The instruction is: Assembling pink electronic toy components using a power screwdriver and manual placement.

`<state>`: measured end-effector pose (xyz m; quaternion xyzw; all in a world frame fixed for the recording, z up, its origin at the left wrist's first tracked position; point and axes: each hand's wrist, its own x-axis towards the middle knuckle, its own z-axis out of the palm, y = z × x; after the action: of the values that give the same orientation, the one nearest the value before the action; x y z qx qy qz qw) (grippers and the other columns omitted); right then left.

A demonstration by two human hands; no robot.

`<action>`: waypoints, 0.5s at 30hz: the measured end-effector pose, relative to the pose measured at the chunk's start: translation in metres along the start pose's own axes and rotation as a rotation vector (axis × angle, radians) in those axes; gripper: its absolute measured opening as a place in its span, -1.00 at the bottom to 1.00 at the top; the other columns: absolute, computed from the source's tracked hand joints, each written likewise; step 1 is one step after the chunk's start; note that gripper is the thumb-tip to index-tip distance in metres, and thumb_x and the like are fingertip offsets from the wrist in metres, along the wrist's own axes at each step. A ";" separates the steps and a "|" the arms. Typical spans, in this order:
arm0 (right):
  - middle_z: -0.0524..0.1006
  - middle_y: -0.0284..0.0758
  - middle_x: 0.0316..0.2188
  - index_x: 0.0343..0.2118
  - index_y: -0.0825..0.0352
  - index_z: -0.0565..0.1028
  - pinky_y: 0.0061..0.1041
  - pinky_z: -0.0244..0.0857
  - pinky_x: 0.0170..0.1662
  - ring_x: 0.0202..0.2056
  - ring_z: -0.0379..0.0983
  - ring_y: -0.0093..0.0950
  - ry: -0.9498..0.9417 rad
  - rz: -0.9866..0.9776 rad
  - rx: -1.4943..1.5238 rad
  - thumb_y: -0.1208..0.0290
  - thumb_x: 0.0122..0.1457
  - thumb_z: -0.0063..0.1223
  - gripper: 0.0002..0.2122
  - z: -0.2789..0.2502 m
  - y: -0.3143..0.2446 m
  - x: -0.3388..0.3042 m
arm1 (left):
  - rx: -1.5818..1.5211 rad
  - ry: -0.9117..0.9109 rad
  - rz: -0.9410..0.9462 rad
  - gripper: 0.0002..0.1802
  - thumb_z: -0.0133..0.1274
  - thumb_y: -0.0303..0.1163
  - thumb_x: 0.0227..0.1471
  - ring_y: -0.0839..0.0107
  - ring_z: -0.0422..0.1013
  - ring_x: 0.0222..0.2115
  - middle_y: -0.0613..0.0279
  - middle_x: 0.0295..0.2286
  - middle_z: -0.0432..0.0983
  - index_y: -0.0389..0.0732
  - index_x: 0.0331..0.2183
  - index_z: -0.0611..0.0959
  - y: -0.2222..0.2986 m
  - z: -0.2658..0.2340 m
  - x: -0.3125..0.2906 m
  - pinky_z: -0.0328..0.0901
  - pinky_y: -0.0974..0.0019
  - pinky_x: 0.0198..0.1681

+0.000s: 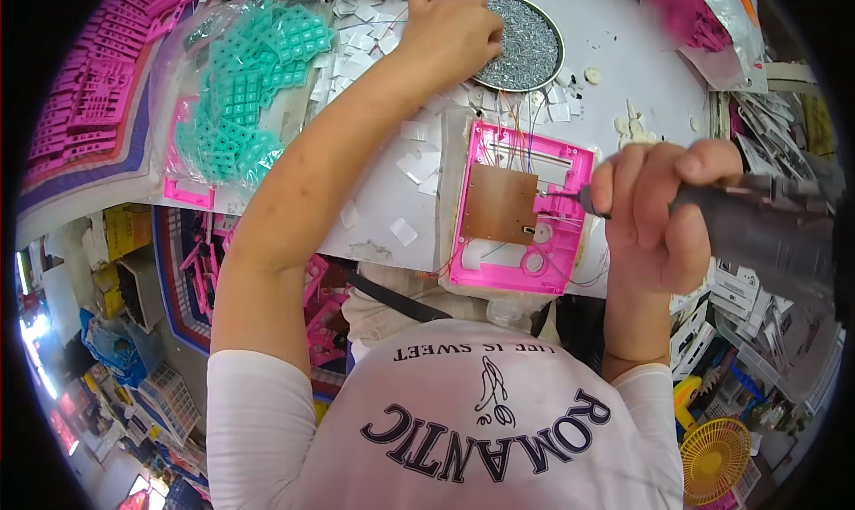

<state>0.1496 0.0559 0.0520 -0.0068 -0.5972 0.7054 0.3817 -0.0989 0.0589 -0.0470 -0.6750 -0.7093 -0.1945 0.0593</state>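
My right hand is wrapped round a dark electric screwdriver. The driver's thin bit reaches left to the edge of a brown circuit board, by a small metal part. That board lies inside a pink plastic housing, with thin coloured wires running out of its top. Up at the left rim of a round tin of small silver screws, my left hand has its fingers curled together. Its fingertips are partly hidden, so whatever they pinch does not show.
Teal keypads in clear plastic lie left of my left forearm, beside loose white squares. Pink parts are heaped at the far left. A bag of pink pieces stands back right, near stacked white parts. A yellow fan sits low right.
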 end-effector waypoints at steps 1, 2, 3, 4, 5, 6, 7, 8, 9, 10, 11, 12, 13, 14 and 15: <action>0.30 -0.53 -0.66 0.02 0.21 0.34 -0.49 0.25 -0.39 -0.59 0.18 -0.61 0.000 0.009 -0.001 0.30 0.29 0.07 -0.70 -0.001 -0.001 -0.003 | -0.038 -0.101 -0.016 -0.82 0.15 -0.23 0.03 0.15 0.45 -0.16 0.13 -0.30 0.57 -0.09 -0.34 0.70 0.000 0.002 0.002 0.12 -0.07 -0.07; 0.30 -0.53 -0.67 0.01 0.22 0.34 -0.50 0.24 -0.40 -0.60 0.17 -0.61 -0.005 0.012 0.002 0.30 0.28 0.09 -0.70 -0.002 0.000 -0.004 | -0.073 -0.064 -0.004 -0.82 0.16 -0.22 0.02 0.14 0.45 -0.16 0.14 -0.31 0.56 -0.09 -0.35 0.69 -0.001 0.004 0.003 0.12 -0.08 -0.07; 0.30 -0.53 -0.67 0.00 0.22 0.34 -0.50 0.23 -0.41 -0.61 0.17 -0.61 0.000 0.017 0.006 0.29 0.28 0.10 -0.70 -0.001 0.002 -0.004 | -0.108 -0.027 0.008 -0.81 0.16 -0.21 0.01 0.14 0.44 -0.16 0.14 -0.33 0.55 -0.09 -0.36 0.69 -0.005 0.005 0.003 0.12 -0.08 -0.06; 0.30 -0.52 -0.67 -0.01 0.21 0.34 -0.49 0.22 -0.42 -0.61 0.18 -0.61 0.012 0.025 0.004 0.29 0.28 0.12 -0.70 0.002 0.003 -0.004 | -0.146 0.014 0.021 -0.80 0.16 -0.20 0.01 0.13 0.44 -0.16 0.15 -0.34 0.54 -0.10 -0.37 0.69 -0.005 0.004 0.004 0.11 -0.09 -0.06; 0.31 -0.52 -0.67 -0.02 0.21 0.34 -0.49 0.21 -0.43 -0.61 0.18 -0.61 0.027 0.037 0.004 0.28 0.27 0.14 -0.70 0.005 0.003 -0.005 | -0.111 -0.091 0.021 -0.82 0.15 -0.21 0.02 0.13 0.44 -0.17 0.16 -0.33 0.55 -0.08 -0.36 0.68 -0.006 0.002 0.004 0.11 -0.11 -0.06; 0.31 -0.52 -0.67 -0.04 0.21 0.34 -0.49 0.20 -0.45 -0.62 0.19 -0.62 0.045 0.052 0.002 0.27 0.27 0.16 -0.69 0.008 0.004 -0.007 | -0.107 -0.107 0.052 -0.82 0.13 -0.22 0.03 0.13 0.45 -0.18 0.15 -0.34 0.55 -0.09 -0.36 0.68 -0.004 0.004 0.005 0.11 -0.11 -0.07; 0.31 -0.52 -0.67 -0.04 0.21 0.33 -0.49 0.19 -0.46 -0.61 0.19 -0.61 0.053 0.066 0.002 0.27 0.27 0.16 -0.69 0.010 0.005 -0.008 | -0.099 -0.122 0.081 -0.83 0.12 -0.22 0.04 0.13 0.45 -0.19 0.14 -0.35 0.55 -0.09 -0.37 0.67 -0.004 0.004 0.006 0.11 -0.12 -0.07; 0.32 -0.50 -0.66 -0.05 0.24 0.33 -0.47 0.23 -0.44 -0.61 0.22 -0.61 0.055 0.063 0.013 0.30 0.25 0.17 -0.69 0.010 0.007 -0.010 | -0.092 -0.138 0.109 -0.83 0.11 -0.23 0.05 0.13 0.46 -0.20 0.13 -0.36 0.56 -0.10 -0.38 0.66 -0.004 0.005 0.006 0.11 -0.13 -0.07; 0.34 -0.48 -0.65 -0.07 0.27 0.32 -0.46 0.27 -0.42 -0.60 0.24 -0.61 0.055 0.059 0.025 0.33 0.24 0.18 -0.69 0.010 0.009 -0.011 | -0.085 -0.094 0.090 -0.82 0.09 -0.23 0.06 0.12 0.46 -0.21 0.13 -0.37 0.56 -0.11 -0.39 0.66 -0.004 0.005 0.008 0.11 -0.13 -0.08; 0.37 -0.45 -0.62 -0.09 0.32 0.31 -0.43 0.36 -0.37 -0.59 0.29 -0.61 0.049 0.042 0.045 0.39 0.21 0.20 -0.68 0.008 0.013 -0.011 | -0.083 -0.052 0.072 -0.81 0.07 -0.23 0.08 0.11 0.47 -0.23 0.12 -0.38 0.57 -0.12 -0.41 0.65 -0.003 0.005 0.010 0.12 -0.13 -0.08; 0.38 -0.43 -0.61 -0.10 0.35 0.31 -0.41 0.41 -0.35 -0.58 0.32 -0.61 0.048 0.031 0.052 0.44 0.20 0.20 -0.69 0.007 0.017 -0.012 | -0.080 -0.009 0.053 -0.80 0.05 -0.23 0.09 0.10 0.48 -0.24 0.11 -0.39 0.57 -0.12 -0.42 0.64 -0.002 0.005 0.011 0.12 -0.13 -0.08; 0.40 -0.41 -0.59 -0.11 0.38 0.30 -0.40 0.46 -0.32 -0.57 0.35 -0.61 0.049 0.021 0.059 0.48 0.18 0.20 -0.69 0.007 0.021 -0.013 | -0.061 0.016 0.058 -0.78 0.03 -0.22 0.11 0.09 0.48 -0.26 0.11 -0.40 0.58 -0.13 -0.43 0.64 -0.002 0.008 0.010 0.13 -0.13 -0.08; 0.40 -0.40 -0.59 -0.12 0.39 0.30 -0.41 0.47 -0.31 -0.57 0.35 -0.61 0.052 0.015 0.055 0.50 0.18 0.19 -0.69 0.007 0.026 -0.013 | -0.039 0.042 0.063 -0.76 0.01 -0.21 0.12 0.09 0.49 -0.28 0.10 -0.41 0.58 -0.13 -0.44 0.64 -0.002 0.011 0.011 0.13 -0.13 -0.08; 0.41 -0.39 -0.59 -0.12 0.40 0.30 -0.41 0.47 -0.31 -0.56 0.36 -0.61 0.051 0.012 0.054 0.52 0.17 0.18 -0.70 0.006 0.029 -0.014 | -0.015 0.069 0.067 -0.74 -0.01 -0.21 0.13 0.08 0.50 -0.30 0.09 -0.42 0.59 -0.14 -0.46 0.63 -0.002 0.013 0.012 0.14 -0.12 -0.08; 0.41 -0.39 -0.59 -0.12 0.40 0.30 -0.41 0.48 -0.31 -0.56 0.36 -0.62 0.049 0.009 0.053 0.53 0.17 0.16 -0.71 0.006 0.031 -0.013 | -0.020 0.043 0.075 -0.73 -0.02 -0.19 0.14 0.08 0.50 -0.31 0.09 -0.43 0.60 -0.14 -0.45 0.63 -0.003 0.014 0.012 0.14 -0.12 -0.08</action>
<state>0.1399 0.0440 0.0213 -0.0167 -0.5688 0.7223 0.3930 -0.1007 0.0754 -0.0561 -0.6974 -0.6800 -0.2136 0.0747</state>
